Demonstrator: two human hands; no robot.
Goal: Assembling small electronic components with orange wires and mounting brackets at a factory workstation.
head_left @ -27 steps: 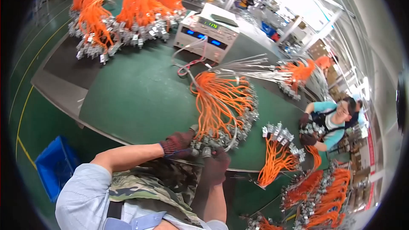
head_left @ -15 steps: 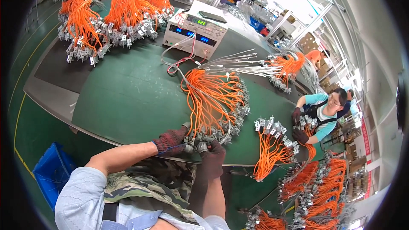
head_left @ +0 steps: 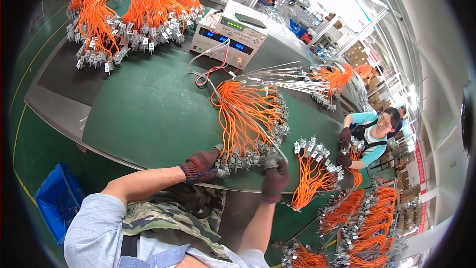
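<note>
A fan of orange cables (head_left: 240,119) with grey metal connectors lies on the green mat in front of me. My left hand (head_left: 201,165), in a dark red knit glove, is closed at the near left end of the row, its fingers around a connector. My right hand (head_left: 274,181), gloved alike and slightly blurred, is raised right of the row's near end. Its fingers are closed on a grey plug (head_left: 270,161) where a grey cable (head_left: 237,110) ends. That cable runs across the orange ones from a white test instrument (head_left: 228,39) with lit displays.
Another orange cable bunch (head_left: 315,171) lies to the right, beside a co-worker (head_left: 372,131) handling cables. More bundles (head_left: 153,12) are heaped at the far left and hang at the lower right. A blue bin (head_left: 59,201) stands on the floor at left.
My right hand has moved right and slightly up, away from my left hand, carrying the end of the grey cable. My left hand stays at the connectors. The instrument's upper display reads differently.
</note>
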